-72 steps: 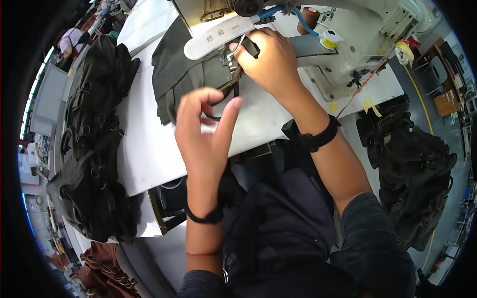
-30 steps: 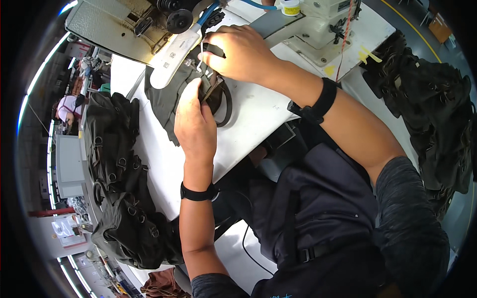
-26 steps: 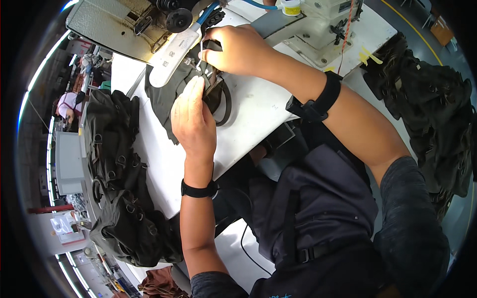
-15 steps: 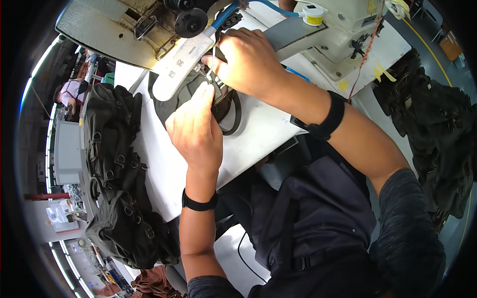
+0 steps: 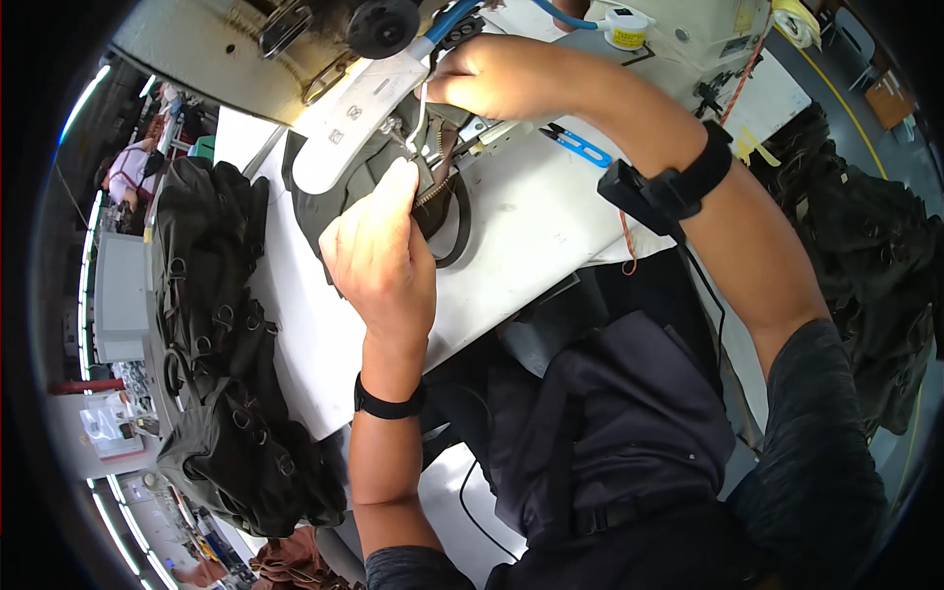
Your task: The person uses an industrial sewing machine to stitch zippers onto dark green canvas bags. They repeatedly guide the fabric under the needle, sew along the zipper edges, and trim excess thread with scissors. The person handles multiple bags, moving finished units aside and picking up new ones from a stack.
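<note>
A sewing machine (image 5: pixel 334 138) stands over a dark olive fabric bag piece (image 5: pixel 313 211), which has a brass zip (image 5: pixel 435 195) and a looped dark strap (image 5: pixel 458 246). My left hand (image 5: pixel 379 256) grips the piece just below the presser foot, its fingertips pressed together at the zip. My right hand (image 5: pixel 501 79) is bent closed behind the needle area; what its fingertips hold is hidden. Blue thread snips (image 5: pixel 580 146) lie on the white table (image 5: pixel 511 226) below that hand, to the right of the piece.
Dark olive bags with metal rings form long heaps at left (image 5: pixel 216 354) and right (image 5: pixel 875 275). Brown fabric (image 5: pixel 290 560) lies at lower left, a small white container (image 5: pixel 624 29) on the machine. Another person (image 5: pixel 133 175) is in the far left background.
My left hand, raised and open earlier, has come down onto the piece. My right hand has lately shifted up, uncovering more of the blue snips. The camera view has shifted too.
</note>
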The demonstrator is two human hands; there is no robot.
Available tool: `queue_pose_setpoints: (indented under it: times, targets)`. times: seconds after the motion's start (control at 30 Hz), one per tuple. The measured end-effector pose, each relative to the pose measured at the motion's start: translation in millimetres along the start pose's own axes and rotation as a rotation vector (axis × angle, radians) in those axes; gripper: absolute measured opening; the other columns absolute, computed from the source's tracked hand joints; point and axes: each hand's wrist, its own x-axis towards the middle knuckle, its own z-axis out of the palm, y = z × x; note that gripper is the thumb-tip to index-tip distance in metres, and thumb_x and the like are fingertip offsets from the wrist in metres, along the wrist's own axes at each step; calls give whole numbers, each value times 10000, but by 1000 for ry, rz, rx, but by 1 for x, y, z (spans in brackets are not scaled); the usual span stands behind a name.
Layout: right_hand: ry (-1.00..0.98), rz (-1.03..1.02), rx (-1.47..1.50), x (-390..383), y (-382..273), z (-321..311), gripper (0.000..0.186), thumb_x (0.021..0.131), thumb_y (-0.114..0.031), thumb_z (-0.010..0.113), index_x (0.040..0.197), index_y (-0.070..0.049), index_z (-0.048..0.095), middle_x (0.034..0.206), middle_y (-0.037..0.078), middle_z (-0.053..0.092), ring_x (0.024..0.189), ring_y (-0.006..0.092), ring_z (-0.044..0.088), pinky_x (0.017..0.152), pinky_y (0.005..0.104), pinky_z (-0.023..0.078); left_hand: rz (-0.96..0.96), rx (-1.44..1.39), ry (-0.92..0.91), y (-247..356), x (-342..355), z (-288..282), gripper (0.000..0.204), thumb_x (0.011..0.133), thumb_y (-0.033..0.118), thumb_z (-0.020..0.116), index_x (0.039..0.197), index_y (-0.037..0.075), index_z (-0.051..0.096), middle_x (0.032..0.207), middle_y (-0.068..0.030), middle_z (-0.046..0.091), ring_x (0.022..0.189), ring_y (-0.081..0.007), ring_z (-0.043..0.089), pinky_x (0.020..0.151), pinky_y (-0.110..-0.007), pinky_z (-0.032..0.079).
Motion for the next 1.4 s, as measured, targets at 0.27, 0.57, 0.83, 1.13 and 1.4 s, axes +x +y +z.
queue_pose_setpoints:
  times: [0.27,0.57,0.83,1.13,1.4]
  targets:
    - [245,-65,-61,0,24,23,502,951,-530,671,886,-45,782,752,148,737,784,342,739,816,435,563,23,14,-28,-4,4,-4,453,810,-98,700,1217,90,765,1207,-48,780,1049,-211,714,949,-352,463]
    - [746,-248,-214,-7,3,51,306,833,-317,767,689,-55,707,644,134,699,601,336,700,673,481,535,8,59,-97,-4,8,-11,456,796,-60,719,1222,97,764,1232,-24,770,1047,-217,685,937,-353,446]
    - [408,2,-103,-19,-13,35,273,858,-292,791,927,-34,733,898,191,759,950,322,728,986,504,417,-29,77,-154,0,17,-12,387,801,-67,690,1153,81,748,1263,-27,758,1046,-224,684,902,-352,454]
    - [446,-66,-267,-10,1,41,435,939,-480,650,871,-74,790,748,123,754,784,341,747,981,509,471,-63,-5,-278,-16,29,-11,380,812,-95,620,1152,46,716,1227,-73,762,1070,-287,694,930,-412,486]
    - [694,-105,-298,-3,1,56,348,815,-376,729,679,-56,732,689,162,723,738,335,721,871,494,436,-13,8,-217,-18,33,-12,365,810,-104,622,1127,42,730,1191,-103,771,1114,-321,693,1000,-427,486]
